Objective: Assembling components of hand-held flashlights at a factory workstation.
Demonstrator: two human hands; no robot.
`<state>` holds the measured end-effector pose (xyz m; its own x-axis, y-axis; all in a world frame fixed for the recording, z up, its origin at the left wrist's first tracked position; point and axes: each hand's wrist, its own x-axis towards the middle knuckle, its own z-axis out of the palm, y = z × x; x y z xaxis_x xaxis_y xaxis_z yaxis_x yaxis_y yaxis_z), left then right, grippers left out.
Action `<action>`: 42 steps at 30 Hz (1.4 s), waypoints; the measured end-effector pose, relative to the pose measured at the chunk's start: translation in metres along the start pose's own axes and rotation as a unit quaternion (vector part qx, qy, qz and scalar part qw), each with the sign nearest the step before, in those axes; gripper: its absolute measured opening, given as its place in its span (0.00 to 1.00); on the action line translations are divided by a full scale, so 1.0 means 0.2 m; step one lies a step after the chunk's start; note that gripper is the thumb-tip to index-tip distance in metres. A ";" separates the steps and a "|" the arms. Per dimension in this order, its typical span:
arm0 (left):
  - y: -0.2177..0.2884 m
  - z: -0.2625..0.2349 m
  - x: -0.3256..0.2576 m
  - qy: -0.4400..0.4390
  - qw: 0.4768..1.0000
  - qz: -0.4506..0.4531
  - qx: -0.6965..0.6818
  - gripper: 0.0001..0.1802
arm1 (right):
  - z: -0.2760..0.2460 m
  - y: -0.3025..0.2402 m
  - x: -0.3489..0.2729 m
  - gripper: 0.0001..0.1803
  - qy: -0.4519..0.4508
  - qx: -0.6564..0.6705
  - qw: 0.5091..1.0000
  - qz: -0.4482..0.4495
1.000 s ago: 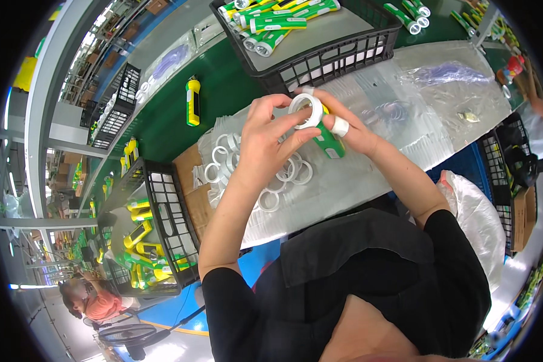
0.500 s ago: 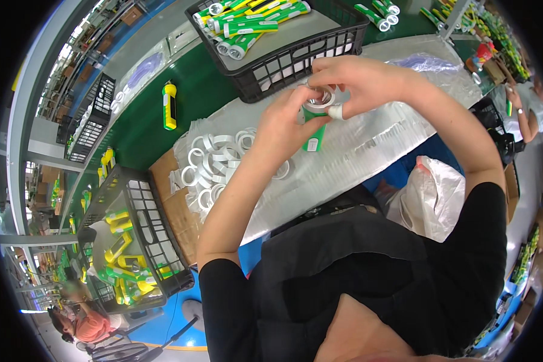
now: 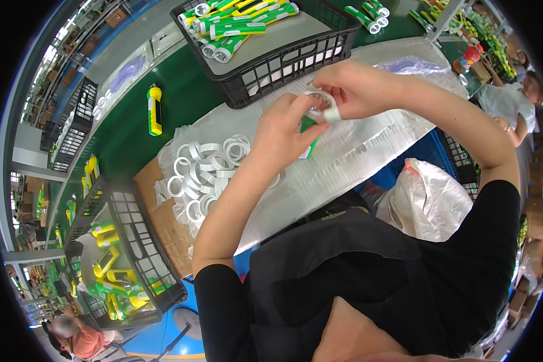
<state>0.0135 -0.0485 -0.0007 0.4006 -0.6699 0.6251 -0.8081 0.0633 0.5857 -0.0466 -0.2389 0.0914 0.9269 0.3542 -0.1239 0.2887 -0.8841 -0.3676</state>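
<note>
Over the plastic-covered work surface, my left hand (image 3: 276, 131) is closed round a green flashlight (image 3: 308, 125), lens end up and largely hidden by the fingers. A white ring (image 3: 328, 98) sits at its head, around the clear lens. My right hand (image 3: 359, 90) pinches this ring from the far right side, with a white covering on a digit. Whether the ring is fully seated cannot be told. Left of my left forearm lies a pile of loose white rings (image 3: 206, 168).
A black crate (image 3: 283, 72) of green-and-yellow flashlights stands beyond my hands. Another black crate (image 3: 140, 235) holds more at left. A yellow flashlight (image 3: 155, 111) lies on the green table. A white sack (image 3: 431, 202) is near my right elbow. Co-workers are at far right and lower left.
The whole view has shifted, so the table things appear farther left. My right fingers have moved round the ring, and the flashlight's body is more hidden and tilted.
</note>
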 end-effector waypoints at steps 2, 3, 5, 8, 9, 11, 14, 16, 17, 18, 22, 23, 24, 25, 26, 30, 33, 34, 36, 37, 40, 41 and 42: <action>0.01 0.01 0.02 0.005 1.000 -0.013 0.015 0.19 | -0.01 -0.07 0.02 0.20 -0.021 -0.014 0.995 0.101; 0.02 0.02 0.04 0.008 0.999 -0.027 0.032 0.20 | -0.03 -0.09 0.03 0.22 -0.024 -0.058 0.986 0.156; 0.01 0.02 0.03 0.022 0.999 -0.026 0.023 0.20 | -0.03 -0.08 0.03 0.25 -0.028 -0.103 0.973 0.207; 0.00 0.02 0.01 0.032 0.999 -0.016 0.010 0.19 | 0.01 0.04 0.03 0.30 0.136 0.067 0.975 -0.162; 0.00 0.02 0.01 0.034 0.999 -0.011 0.009 0.19 | 0.01 0.05 0.02 0.30 0.136 0.066 0.975 -0.163; 0.01 0.02 0.00 0.042 0.999 -0.018 0.022 0.19 | 0.00 -0.01 0.01 0.30 -0.009 -0.045 0.999 0.002; 0.03 0.03 0.00 0.052 0.998 -0.013 0.034 0.20 | 0.02 -0.11 0.04 0.29 0.007 -0.134 0.973 0.188; 0.02 0.02 0.01 0.057 0.998 -0.004 0.037 0.20 | 0.05 -0.02 0.00 0.30 0.083 -0.095 0.987 0.096; 0.03 0.02 0.00 0.058 0.998 -0.006 0.033 0.20 | 0.06 0.00 -0.01 0.30 0.157 -0.051 0.986 0.005; 0.03 0.02 0.00 0.059 0.998 -0.008 0.028 0.20 | 0.06 0.02 -0.01 0.30 0.156 -0.050 0.986 0.005; 0.04 0.03 0.00 0.060 0.997 -0.003 0.043 0.20 | 0.03 -0.04 0.01 0.32 0.078 -0.062 0.995 0.025; 0.05 0.02 0.00 0.059 0.997 -0.011 0.051 0.20 | 0.00 -0.10 0.03 0.30 0.036 -0.172 0.975 0.137; 0.05 0.02 0.00 0.059 0.996 -0.021 0.059 0.20 | -0.04 -0.16 0.05 0.22 -0.027 -0.161 0.970 0.182; 0.03 0.01 0.00 0.059 0.996 -0.022 0.061 0.20 | -0.03 -0.12 0.05 0.22 -0.027 -0.161 0.970 0.180; 0.02 0.02 -0.01 0.064 0.997 -0.015 0.045 0.20 | -0.01 -0.05 0.04 0.19 0.004 -0.059 0.997 0.055; 0.04 0.01 -0.02 0.027 0.998 -0.033 0.050 0.20 | -0.02 0.00 0.00 0.17 0.029 0.000 0.994 -0.108; 0.04 0.01 -0.03 0.029 0.998 -0.023 0.057 0.19 | -0.08 -0.05 0.01 0.17 -0.001 -0.039 0.992 -0.120; 0.04 0.02 -0.04 0.030 0.998 -0.026 0.057 0.19 | -0.05 -0.02 0.01 0.17 -0.004 -0.037 0.992 -0.121; 0.03 0.03 -0.03 0.074 0.997 0.000 0.015 0.17 | -0.01 0.03 0.01 0.17 0.044 -0.007 0.986 -0.161; 0.03 0.04 -0.01 0.075 0.997 0.002 0.011 0.17 | 0.00 0.05 0.00 0.17 0.044 -0.009 0.986 -0.158; 0.01 0.03 -0.02 0.042 0.999 0.004 0.013 0.18 | 0.03 0.02 -0.02 0.17 0.079 -0.034 0.991 -0.099; -0.01 0.02 -0.04 0.058 0.998 0.012 0.015 0.19 | 0.03 0.01 0.00 0.18 0.079 -0.080 0.991 -0.076; -0.02 0.04 -0.02 0.078 0.997 0.021 0.014 0.19 | 0.05 -0.01 0.03 0.19 0.085 -0.075 0.992 -0.058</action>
<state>0.0113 -0.0508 -0.0096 0.4262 -0.5442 0.7226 -0.8364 0.0674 0.5440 -0.0449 -0.2312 0.0823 0.9089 0.4105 0.0739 0.4162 -0.8806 -0.2266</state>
